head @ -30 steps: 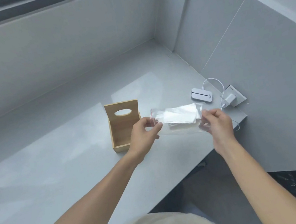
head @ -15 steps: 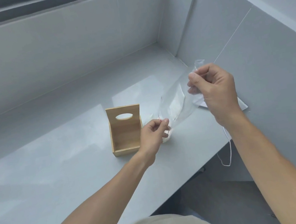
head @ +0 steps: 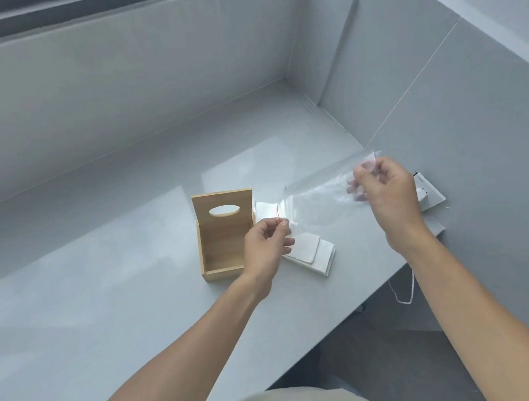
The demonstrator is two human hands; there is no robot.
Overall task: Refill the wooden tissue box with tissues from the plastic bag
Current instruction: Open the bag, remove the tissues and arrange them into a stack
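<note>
Both hands pinch the clear plastic bag (head: 318,198) at mid-frame, left hand (head: 265,247) low, right hand (head: 388,191) higher, probably tipping white tissues (head: 313,253) out beside the open wooden tissue box (head: 224,238).

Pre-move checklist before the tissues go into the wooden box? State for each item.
1. Tissues out of the bag: ok. The tissues lie in a loose stack on the counter, right of the wooden box.
2. Plastic bag empty: ok, it looks clear through.
3. Hands free to pick up: not ok. The left hand and right hand each keep a grip on one end of the bag.
4. Box open and empty: ok, the interior is bare.
5. Tissue stack squared: not ok, the sheets are fanned out.
6. Sheet count: cannot tell.
</note>
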